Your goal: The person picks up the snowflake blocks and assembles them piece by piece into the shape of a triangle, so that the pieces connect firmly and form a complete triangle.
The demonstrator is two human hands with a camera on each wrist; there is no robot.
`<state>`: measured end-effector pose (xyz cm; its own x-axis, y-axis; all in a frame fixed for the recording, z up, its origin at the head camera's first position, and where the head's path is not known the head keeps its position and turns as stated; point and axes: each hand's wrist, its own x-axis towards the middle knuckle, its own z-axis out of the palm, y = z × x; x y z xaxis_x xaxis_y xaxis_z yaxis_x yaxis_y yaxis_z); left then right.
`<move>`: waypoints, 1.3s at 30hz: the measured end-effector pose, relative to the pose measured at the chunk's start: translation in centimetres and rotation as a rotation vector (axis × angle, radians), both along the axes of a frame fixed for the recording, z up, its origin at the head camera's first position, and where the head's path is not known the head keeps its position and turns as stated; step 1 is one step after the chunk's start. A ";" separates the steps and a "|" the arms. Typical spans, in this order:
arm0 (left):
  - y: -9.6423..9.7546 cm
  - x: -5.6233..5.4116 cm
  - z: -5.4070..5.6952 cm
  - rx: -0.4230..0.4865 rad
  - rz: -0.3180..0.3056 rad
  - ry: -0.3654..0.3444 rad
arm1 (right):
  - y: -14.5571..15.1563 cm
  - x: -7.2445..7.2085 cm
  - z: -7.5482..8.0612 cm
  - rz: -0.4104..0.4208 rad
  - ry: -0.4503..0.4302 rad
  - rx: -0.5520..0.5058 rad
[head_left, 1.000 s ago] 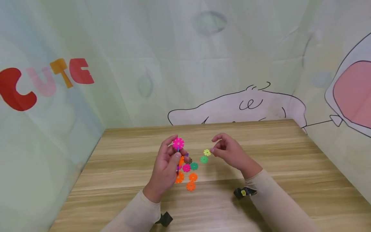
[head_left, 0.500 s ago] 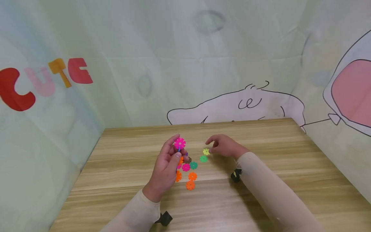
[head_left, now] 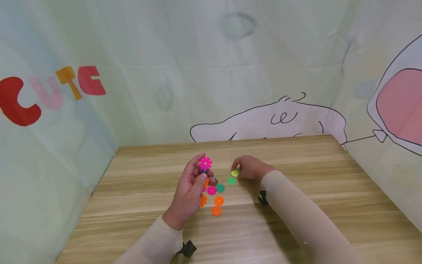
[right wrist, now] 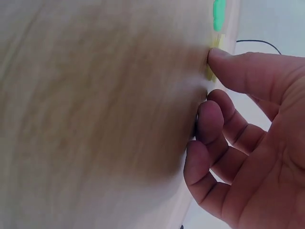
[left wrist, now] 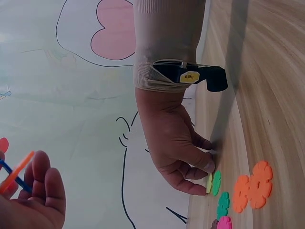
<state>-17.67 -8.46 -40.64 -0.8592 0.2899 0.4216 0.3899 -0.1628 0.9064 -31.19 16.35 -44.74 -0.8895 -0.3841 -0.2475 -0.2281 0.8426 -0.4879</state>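
Note:
My left hand (head_left: 189, 190) holds a small group of joined notched building discs upright above the table. A pink disc (head_left: 205, 163) faces the camera at its top. In the left wrist view, an orange disc (left wrist: 18, 171) and a blue disc (left wrist: 21, 183) cross edge-on beside its curled fingers. My right hand (head_left: 252, 167) is down at the tabletop, thumb and index finger at opposite edges of a yellow disc (head_left: 234, 173). The right wrist view has the thumb tip on that yellow disc (right wrist: 210, 72). A light green disc (head_left: 232, 180) lies just in front of it.
More loose discs lie on the wooden table (head_left: 250, 234): a teal disc (head_left: 220, 188), a pink one, a brown one (head_left: 215, 182) and several orange ones, the nearest orange disc (head_left: 216, 211) toward me. A printed curtain (head_left: 148, 91) stands behind the table.
My right hand has moved left and down to the table, bringing its thumb and index finger around the yellow disc. The left hand has hardly shifted, the pink disc turning slightly right.

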 end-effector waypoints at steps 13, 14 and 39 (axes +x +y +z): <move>0.1 0.0 -0.1 0.000 0.003 0.000 | 0.8 0.5 0.0 -0.019 0.033 -0.082; 0.1 0.0 -0.2 -0.002 0.004 0.001 | 0.8 0.7 0.3 -0.019 0.041 -0.099; 0.1 0.3 -0.3 -0.063 -0.073 0.104 | -0.1 11.5 8.0 0.097 0.067 -0.857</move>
<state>-17.41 -8.37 -40.90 -0.7874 0.3785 0.4865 0.4717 -0.1381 0.8709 -19.67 16.29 -36.77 -0.8454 -0.4894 0.2140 -0.3308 0.1651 -0.9291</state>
